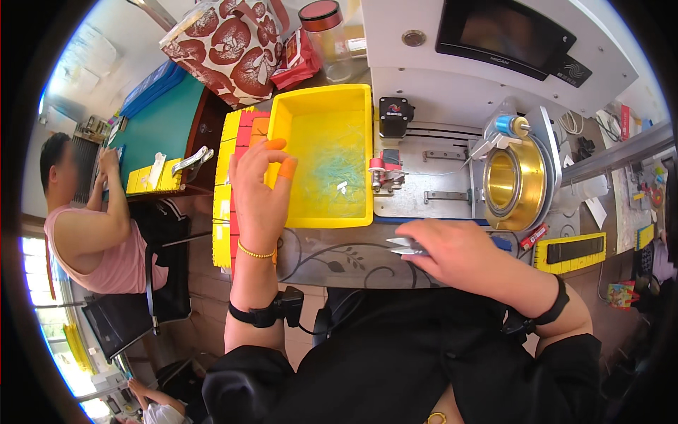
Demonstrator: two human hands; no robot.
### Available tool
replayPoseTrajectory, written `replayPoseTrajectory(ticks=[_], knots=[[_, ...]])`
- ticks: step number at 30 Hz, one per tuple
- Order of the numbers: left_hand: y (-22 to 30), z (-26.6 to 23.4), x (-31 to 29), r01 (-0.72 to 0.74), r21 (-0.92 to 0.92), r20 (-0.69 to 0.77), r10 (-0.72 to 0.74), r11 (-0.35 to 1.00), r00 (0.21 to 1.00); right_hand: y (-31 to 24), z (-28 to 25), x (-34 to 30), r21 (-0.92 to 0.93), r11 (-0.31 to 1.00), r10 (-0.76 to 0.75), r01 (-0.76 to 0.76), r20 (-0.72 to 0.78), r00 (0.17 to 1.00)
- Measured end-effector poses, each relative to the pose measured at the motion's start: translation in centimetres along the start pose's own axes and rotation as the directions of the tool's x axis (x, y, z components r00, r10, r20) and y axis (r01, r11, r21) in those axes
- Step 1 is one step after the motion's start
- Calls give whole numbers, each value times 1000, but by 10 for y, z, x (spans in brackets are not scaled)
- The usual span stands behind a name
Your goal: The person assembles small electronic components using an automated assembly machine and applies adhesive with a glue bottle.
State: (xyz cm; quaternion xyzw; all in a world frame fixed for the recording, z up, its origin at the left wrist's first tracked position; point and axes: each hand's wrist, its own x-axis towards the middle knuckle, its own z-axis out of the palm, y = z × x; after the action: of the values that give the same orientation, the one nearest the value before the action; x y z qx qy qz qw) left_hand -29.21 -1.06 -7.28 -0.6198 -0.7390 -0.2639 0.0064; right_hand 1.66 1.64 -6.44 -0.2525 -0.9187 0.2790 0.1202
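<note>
My left hand [261, 191] is raised at the left edge of a yellow plastic tray [321, 217]. Orange finger cots cover its thumb and a fingertip; these curl toward each other with a small gap, and I see nothing held between them. My right hand [459, 251] is closed around small metal snips [407, 246], whose two pointed blades stick out leftward over the table edge. The palm hides their handles. A few small white pieces [342, 187] lie on the tray's floor.
Right of the tray stands a white machine [424, 106] with a screen and a golden spool [519, 182]. Yellow and red strips [224, 191] lie left of it. A patterned bag [226, 46] and jar [328, 42] stand behind. Another person [92, 233] sits at the left.
</note>
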Motion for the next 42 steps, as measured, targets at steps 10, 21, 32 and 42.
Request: replayPoseTrajectory(ticks=[10, 21, 32, 42], knots=[[26, 14, -8, -145, -172, 11, 149, 974, 989, -14, -31, 32, -400, 913, -297, 79, -518, 802], [41, 11, -17, -23, -463, -5, 23, 886, 1000, -13, -39, 41, -367, 923, -108, -116, -536, 838], [8, 23, -7, 317, -895, 260, -212, 314, 942, -10, -34, 37, -377, 923, -136, -78, -509, 850], [30, 3, -6, 210, -856, 164, -136, 472, 977, -11, -31, 32, -355, 931, -119, -85, -517, 848]])
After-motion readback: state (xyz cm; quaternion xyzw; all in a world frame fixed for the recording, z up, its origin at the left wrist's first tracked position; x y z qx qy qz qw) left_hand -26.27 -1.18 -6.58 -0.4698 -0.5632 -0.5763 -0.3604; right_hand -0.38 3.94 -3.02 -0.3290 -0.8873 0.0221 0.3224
